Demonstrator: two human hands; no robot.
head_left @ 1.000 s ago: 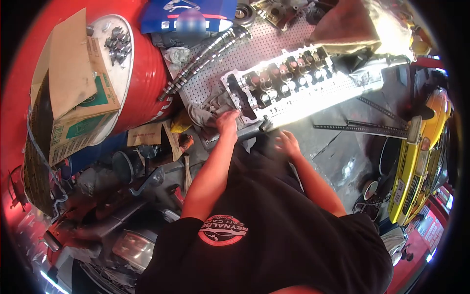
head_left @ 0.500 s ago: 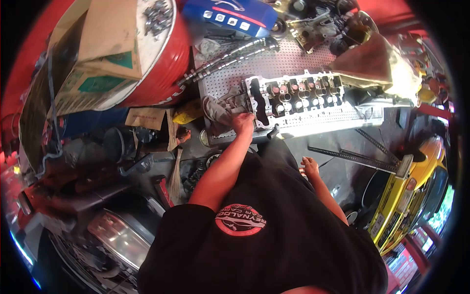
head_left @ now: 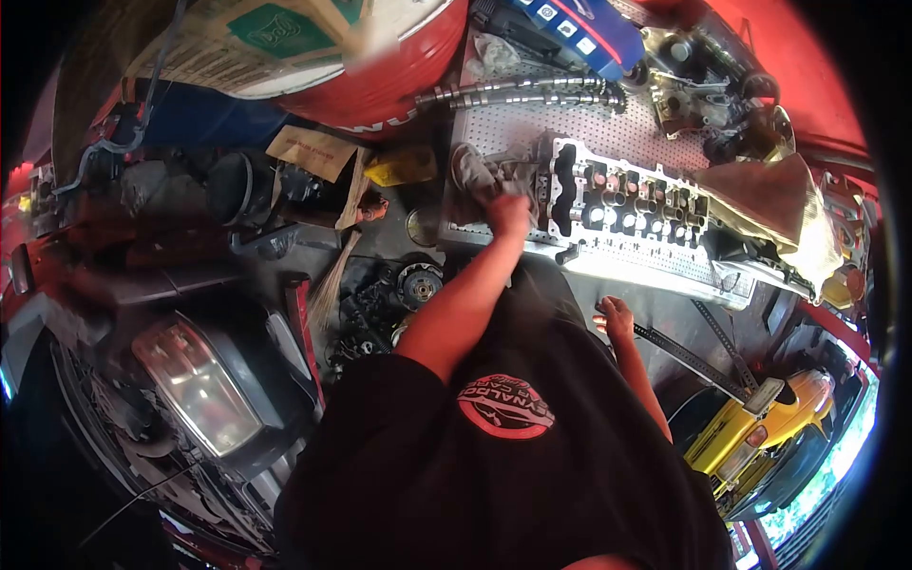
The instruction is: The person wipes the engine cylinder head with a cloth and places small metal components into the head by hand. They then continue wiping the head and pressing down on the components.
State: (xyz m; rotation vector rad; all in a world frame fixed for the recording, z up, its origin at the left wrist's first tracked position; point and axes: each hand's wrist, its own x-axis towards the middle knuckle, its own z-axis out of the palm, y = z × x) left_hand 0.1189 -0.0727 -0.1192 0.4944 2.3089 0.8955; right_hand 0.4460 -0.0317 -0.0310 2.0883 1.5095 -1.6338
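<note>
On the perforated metal worktop [head_left: 655, 252] lies an aluminium cylinder head [head_left: 632, 197], its rows of bores and valve gear facing up. Just left of its end is a crumpled grey rag [head_left: 472, 174]. My left hand [head_left: 511, 215] is on the rag, its fingers closed into the cloth and partly hidden, slightly blurred. Low at my side, in front of the worktop edge, my right hand [head_left: 617, 318] hangs with its fingers loosely bent and apart. A small dark spot shows by its fingertips; I cannot make out what it is.
Two camshafts [head_left: 532, 93] lie behind the rag. A blue container [head_left: 579, 33] and greasy metal parts [head_left: 693, 104] are at the back. A brown cloth [head_left: 769, 204] covers the right end. At left stand a red drum [head_left: 399, 81] and a headlight unit [head_left: 195, 385].
My left hand has gone from beside the cylinder head's near corner onto the rag. My right hand's fingers have spread a little. The view has shifted, so the bench sits farther right.
</note>
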